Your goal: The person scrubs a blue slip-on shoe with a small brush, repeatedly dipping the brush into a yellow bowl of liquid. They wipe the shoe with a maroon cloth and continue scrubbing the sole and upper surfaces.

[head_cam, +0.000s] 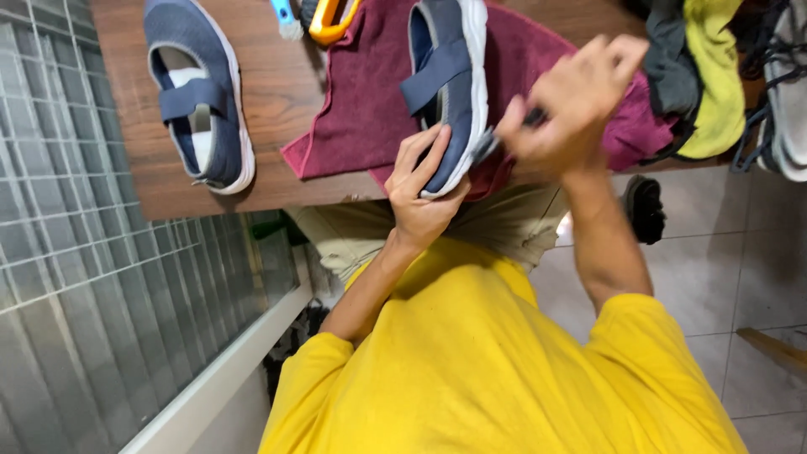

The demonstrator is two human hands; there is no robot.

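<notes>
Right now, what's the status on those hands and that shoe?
Left hand gripping blue shoe at its end, over maroon towel. Right hand closed on small dark tool at the sole edge. Second blue shoe apart on table.

Your clothing, seen from your head camera

You wear a bright yellow shirt point(496, 361) with short sleeves that end above the elbows, loose and softly creased across the front. Both forearms are bare, with no watch, band or glove on your left hand point(420, 189) or right hand point(572, 101). Below the shirt show khaki trousers point(496, 227).
</notes>
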